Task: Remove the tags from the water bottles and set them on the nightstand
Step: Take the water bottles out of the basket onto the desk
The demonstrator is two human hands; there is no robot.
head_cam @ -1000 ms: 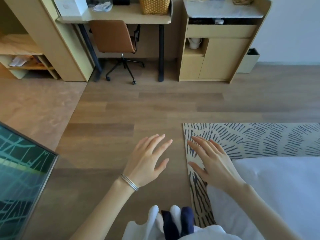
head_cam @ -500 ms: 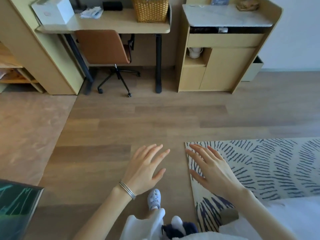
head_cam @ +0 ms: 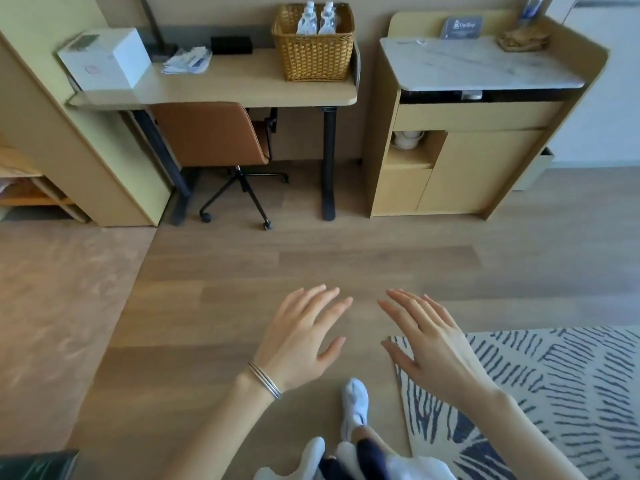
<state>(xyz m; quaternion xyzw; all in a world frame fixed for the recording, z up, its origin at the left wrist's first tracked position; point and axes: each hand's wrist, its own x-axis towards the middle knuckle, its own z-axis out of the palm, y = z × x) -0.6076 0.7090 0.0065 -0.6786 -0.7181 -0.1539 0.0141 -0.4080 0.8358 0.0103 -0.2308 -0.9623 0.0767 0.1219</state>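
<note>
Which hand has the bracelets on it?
The left hand. Thin silver bracelets circle its wrist, while the right hand has a bare wrist. Both hands are open and empty.

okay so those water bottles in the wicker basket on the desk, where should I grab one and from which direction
Grip a water bottle by its neck just under the cap, coming straight down from above. Both stand upright in the wicker basket, whose walls hide their bodies, so only the tops are exposed.

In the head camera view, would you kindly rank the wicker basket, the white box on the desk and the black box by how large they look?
1. wicker basket and white box: look about alike, so not ranked.
2. black box: clearly smallest.
</note>
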